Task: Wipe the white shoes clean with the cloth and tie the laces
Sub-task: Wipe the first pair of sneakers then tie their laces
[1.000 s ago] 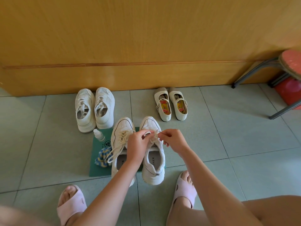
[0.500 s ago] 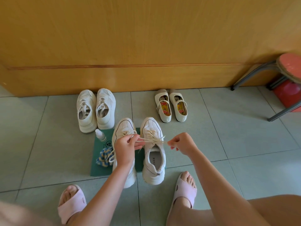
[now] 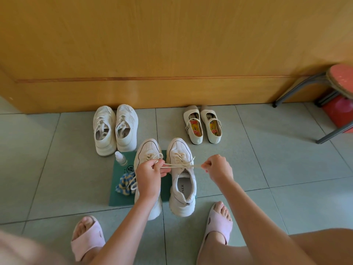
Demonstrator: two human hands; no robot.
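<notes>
Apart, left hand (image 3: pixel 148 176) and right hand (image 3: pixel 219 169) hold laces (image 3: pixel 181 165) taut

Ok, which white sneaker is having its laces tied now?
The right sneaker on the green mat: left hand and right hand pull its lace ends apart. Its partner's lace trails loose; the wall pair is untouched.

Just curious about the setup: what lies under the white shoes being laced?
A green mat, which also bears a striped cloth. The shoes and left hand hide most of it.
</notes>
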